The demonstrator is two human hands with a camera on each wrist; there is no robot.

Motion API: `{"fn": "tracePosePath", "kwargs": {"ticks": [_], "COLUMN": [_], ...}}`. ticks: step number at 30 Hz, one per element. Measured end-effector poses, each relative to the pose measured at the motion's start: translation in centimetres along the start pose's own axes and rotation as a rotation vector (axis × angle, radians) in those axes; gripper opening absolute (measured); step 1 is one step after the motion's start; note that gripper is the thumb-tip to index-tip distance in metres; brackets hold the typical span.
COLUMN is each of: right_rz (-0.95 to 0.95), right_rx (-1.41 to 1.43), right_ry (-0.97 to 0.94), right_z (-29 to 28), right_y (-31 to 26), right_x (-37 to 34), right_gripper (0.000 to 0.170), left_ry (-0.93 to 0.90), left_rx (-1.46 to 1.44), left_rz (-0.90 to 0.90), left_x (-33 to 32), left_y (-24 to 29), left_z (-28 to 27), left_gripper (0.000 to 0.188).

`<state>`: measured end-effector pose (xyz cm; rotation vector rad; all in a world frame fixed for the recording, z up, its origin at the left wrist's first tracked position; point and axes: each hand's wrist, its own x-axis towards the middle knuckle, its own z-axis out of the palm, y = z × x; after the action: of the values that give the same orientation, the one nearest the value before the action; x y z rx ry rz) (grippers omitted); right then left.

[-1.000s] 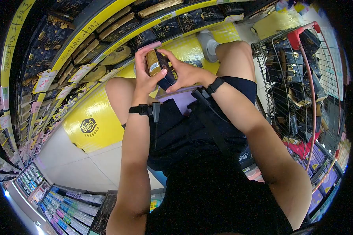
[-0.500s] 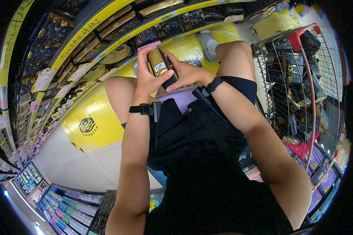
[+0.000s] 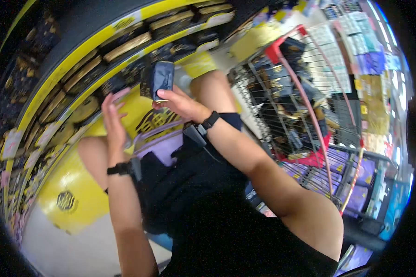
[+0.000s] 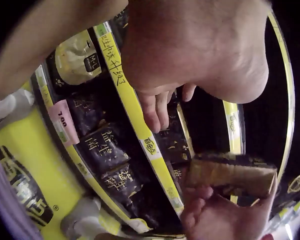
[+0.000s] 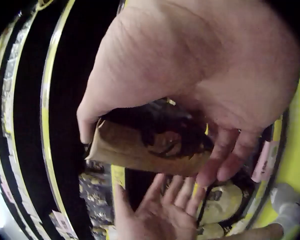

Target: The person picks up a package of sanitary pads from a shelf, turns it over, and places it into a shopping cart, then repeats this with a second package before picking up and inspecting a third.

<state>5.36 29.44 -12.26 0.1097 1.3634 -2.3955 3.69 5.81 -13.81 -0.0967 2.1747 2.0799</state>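
Observation:
The right hand grips a small dark package with a gold side, thumb on its near face, in front of the shelves. In the right wrist view the package sits between the right thumb and fingers. The left hand is apart from it, fingers loosely extended and holding nothing. In the left wrist view the right hand holds the package, with the left hand above.
Shelves with yellow edge strips and dark packages curve along the left and top. A wire cart with a red handle holds many dark packages at the right. A lilac object lies between the knees; yellow mat covers part of the floor.
The left hand has let go of the package and drawn apart from it. The right hand alone holds it, turned to show a dark face. The head view has shifted toward the cart.

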Motion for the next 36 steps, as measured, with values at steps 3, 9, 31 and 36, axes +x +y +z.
{"fn": "tracePosePath", "kwargs": {"ticks": [3,9,31,36], "right_rz": [-0.087,-0.623,-0.126,-0.224], "right_rx": [0.111,0.826,-0.731,-0.946], "right_ry": [0.186,-0.306,-0.23,-0.175], "right_z": [-6.2,-4.5,13.9,17.0], "right_y": [-5.3,-18.3,-15.6,-20.6], "right_x": [-3.8,-12.5,0.5,5.7], "right_gripper": [0.06,0.076,0.02,0.019], "left_ry": [-0.054,-0.112,-0.223,-0.263], "left_rx": [0.062,0.106,0.18,0.204], "left_rz": [0.031,0.057,0.179,0.178], "left_x": [0.2,0.5,-0.9,-0.5], "left_y": [-0.3,-0.7,0.5,0.9], "left_z": [-0.4,-0.9,-1.9,-1.7], "left_gripper": [0.052,0.035,0.03,0.03]}}
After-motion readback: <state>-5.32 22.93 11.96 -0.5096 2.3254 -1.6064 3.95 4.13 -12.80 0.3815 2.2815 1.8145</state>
